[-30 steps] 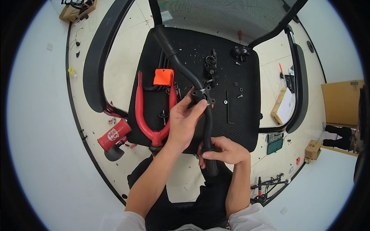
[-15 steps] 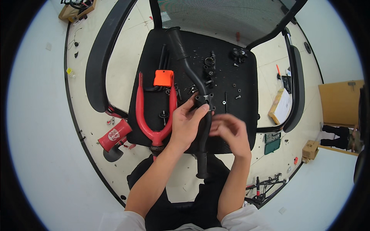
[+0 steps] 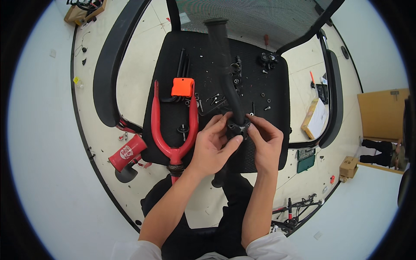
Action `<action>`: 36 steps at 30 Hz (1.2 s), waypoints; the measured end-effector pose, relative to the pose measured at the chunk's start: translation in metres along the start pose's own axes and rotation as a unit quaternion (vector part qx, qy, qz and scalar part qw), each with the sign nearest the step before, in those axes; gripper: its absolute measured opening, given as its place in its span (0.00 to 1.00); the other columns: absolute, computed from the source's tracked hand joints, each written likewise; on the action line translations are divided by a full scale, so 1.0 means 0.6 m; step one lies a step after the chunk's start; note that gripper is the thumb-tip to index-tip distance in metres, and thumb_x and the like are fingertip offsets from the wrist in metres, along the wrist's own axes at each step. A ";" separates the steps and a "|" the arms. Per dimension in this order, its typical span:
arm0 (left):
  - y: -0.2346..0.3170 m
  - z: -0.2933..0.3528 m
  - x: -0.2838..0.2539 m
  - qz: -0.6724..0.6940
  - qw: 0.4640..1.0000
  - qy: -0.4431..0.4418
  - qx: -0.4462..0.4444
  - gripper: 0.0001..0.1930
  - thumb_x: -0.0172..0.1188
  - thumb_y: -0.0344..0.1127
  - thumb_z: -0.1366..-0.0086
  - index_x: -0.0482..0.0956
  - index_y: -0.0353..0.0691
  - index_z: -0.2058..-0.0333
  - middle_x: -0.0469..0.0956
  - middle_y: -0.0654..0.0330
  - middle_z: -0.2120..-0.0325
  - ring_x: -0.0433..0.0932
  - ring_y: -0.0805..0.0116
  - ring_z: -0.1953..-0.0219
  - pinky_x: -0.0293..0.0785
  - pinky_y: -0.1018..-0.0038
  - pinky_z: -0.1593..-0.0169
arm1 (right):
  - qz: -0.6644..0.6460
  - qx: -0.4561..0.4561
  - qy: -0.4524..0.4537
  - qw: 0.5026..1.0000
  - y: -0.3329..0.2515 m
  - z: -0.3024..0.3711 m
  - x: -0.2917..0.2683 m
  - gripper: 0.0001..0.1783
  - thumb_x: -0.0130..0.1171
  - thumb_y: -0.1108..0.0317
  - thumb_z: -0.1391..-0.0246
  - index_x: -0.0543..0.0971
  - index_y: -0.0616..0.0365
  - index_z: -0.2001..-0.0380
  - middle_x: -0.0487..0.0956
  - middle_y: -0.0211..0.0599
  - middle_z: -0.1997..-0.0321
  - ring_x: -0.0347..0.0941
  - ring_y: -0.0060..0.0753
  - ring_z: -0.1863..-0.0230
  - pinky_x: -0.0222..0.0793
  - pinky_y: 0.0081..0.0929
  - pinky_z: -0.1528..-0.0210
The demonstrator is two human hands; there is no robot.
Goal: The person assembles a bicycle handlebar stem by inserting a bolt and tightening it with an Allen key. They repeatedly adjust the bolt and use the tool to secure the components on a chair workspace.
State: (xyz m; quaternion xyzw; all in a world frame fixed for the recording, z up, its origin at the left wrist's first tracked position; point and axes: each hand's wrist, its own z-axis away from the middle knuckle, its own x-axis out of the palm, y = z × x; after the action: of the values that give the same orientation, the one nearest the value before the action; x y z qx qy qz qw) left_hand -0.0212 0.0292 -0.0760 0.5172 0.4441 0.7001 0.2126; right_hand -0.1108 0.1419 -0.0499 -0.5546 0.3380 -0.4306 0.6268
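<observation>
The black chair (image 3: 277,86) is standing in front of me, and its seat is carrying lots of parts. Over the seat, the long black handlebar (image 3: 232,99) is running away from me, with a bend in it. Its blurry top end is pointing at the chair back, and its low end is pointing at my lap. The red fork (image 3: 174,153) is lying to the left, both legs pointing away from me. My left hand (image 3: 212,149) is pinching the handlebar at its middle, and my right hand (image 3: 267,145) is pinching the other side there. My hands are hiding some of it. An orange block (image 3: 183,87) is sitting near the tips of the fork legs, by some black rods (image 3: 183,63). A black clamp (image 3: 238,129) is sitting on the bar, between my fingertips. Small screws (image 3: 215,99) are lying left of the bar, and the bar is blocking some bits behind it.
</observation>
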 end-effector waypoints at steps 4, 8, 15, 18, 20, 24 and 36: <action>0.003 0.010 0.004 -0.006 1.000 -0.021 0.018 0.29 0.59 0.16 0.40 0.64 0.23 0.40 0.64 0.59 0.46 0.72 0.70 0.44 0.69 0.74 0.42 | -0.038 -0.031 -0.056 0.997 0.006 0.002 -0.024 0.12 0.60 0.84 0.49 0.82 0.70 0.59 0.82 0.41 0.57 0.76 0.23 0.58 0.71 0.19 0.53; 0.003 0.017 0.002 -0.027 0.998 -0.026 0.045 0.28 0.61 0.16 0.41 0.65 0.21 0.41 0.64 0.58 0.50 0.73 0.68 0.45 0.74 0.73 0.43 | -0.138 -0.029 -0.120 0.983 -0.007 0.006 -0.035 0.12 0.63 0.83 0.50 0.83 0.69 0.60 0.80 0.44 0.55 0.76 0.28 0.56 0.71 0.22 0.52; -0.003 0.022 -0.002 -0.053 0.995 -0.036 0.074 0.26 0.64 0.17 0.43 0.68 0.19 0.45 0.64 0.56 0.50 0.73 0.68 0.47 0.74 0.73 0.43 | -0.131 -0.026 -0.115 0.984 0.013 0.006 -0.043 0.15 0.69 0.81 0.54 0.83 0.69 0.60 0.80 0.44 0.57 0.76 0.29 0.56 0.71 0.24 0.51; -0.005 0.023 -0.002 -0.046 0.996 -0.030 0.072 0.26 0.64 0.18 0.43 0.69 0.19 0.45 0.64 0.56 0.50 0.73 0.68 0.47 0.75 0.73 0.43 | -0.137 -0.012 -0.112 0.984 0.015 0.007 -0.042 0.15 0.69 0.81 0.54 0.83 0.69 0.60 0.80 0.43 0.57 0.76 0.29 0.56 0.70 0.24 0.50; -0.003 0.021 -0.001 -0.045 0.996 -0.029 0.065 0.26 0.64 0.18 0.43 0.69 0.19 0.46 0.64 0.56 0.50 0.73 0.68 0.46 0.75 0.73 0.43 | -0.146 -0.007 -0.110 0.983 0.014 0.006 -0.041 0.14 0.69 0.81 0.54 0.83 0.69 0.60 0.80 0.43 0.57 0.76 0.29 0.56 0.70 0.23 0.50; 0.000 0.022 0.002 -0.046 0.997 -0.027 0.057 0.25 0.63 0.18 0.42 0.68 0.19 0.45 0.63 0.56 0.49 0.73 0.67 0.46 0.75 0.73 0.42 | -0.148 -0.004 -0.104 0.983 0.014 0.007 -0.040 0.15 0.69 0.81 0.53 0.83 0.68 0.59 0.80 0.42 0.57 0.76 0.28 0.56 0.70 0.23 0.50; 0.016 0.015 -0.002 -0.061 0.997 -0.042 -0.031 0.26 0.63 0.22 0.37 0.66 0.21 0.43 0.62 0.55 0.44 0.73 0.68 0.46 0.71 0.73 0.43 | -0.080 0.008 -0.104 0.991 0.021 -0.002 -0.051 0.15 0.66 0.80 0.50 0.82 0.69 0.57 0.81 0.38 0.57 0.76 0.25 0.57 0.71 0.21 0.52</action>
State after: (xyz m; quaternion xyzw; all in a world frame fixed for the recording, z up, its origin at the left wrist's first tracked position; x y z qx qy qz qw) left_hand -0.0108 0.0270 -0.0679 0.5113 0.4435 0.6769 0.2893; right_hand -0.1221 0.1697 -0.0642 -0.6164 0.2217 -0.4219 0.6269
